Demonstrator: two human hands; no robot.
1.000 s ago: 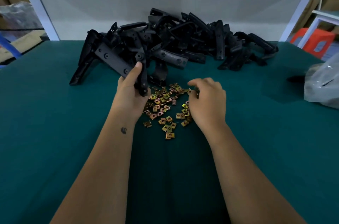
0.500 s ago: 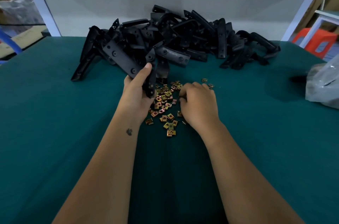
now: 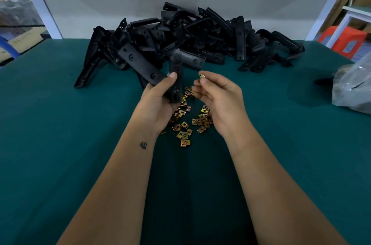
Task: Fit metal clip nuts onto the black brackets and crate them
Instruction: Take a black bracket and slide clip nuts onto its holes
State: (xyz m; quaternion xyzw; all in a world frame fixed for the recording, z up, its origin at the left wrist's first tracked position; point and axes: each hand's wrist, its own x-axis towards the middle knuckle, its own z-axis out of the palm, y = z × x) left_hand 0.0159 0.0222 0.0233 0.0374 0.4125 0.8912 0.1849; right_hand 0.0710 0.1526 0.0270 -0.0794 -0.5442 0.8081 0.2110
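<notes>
The left hand (image 3: pixel 158 100) grips a black bracket (image 3: pixel 174 82) upright, thumb pressed on its face, fingers wrapped behind. Just right of that grip, the right hand (image 3: pixel 218 98) pinches one clip nut (image 3: pixel 202 76) between thumb and forefinger, level with the bracket's middle. The nut probably needs its open side turned toward the bracket's edge before it slides on. Loose nuts (image 3: pixel 184 124) lie below both hands; the bracket pile (image 3: pixel 200 38) crowds behind, with bare green table (image 3: pixel 281 144) to the right.

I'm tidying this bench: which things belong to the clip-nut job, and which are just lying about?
Job:
left hand gripping a black bracket
right hand pinching a clip nut
loose clip nuts
bracket heap

Lying about:
plastic bag
red stool
</notes>
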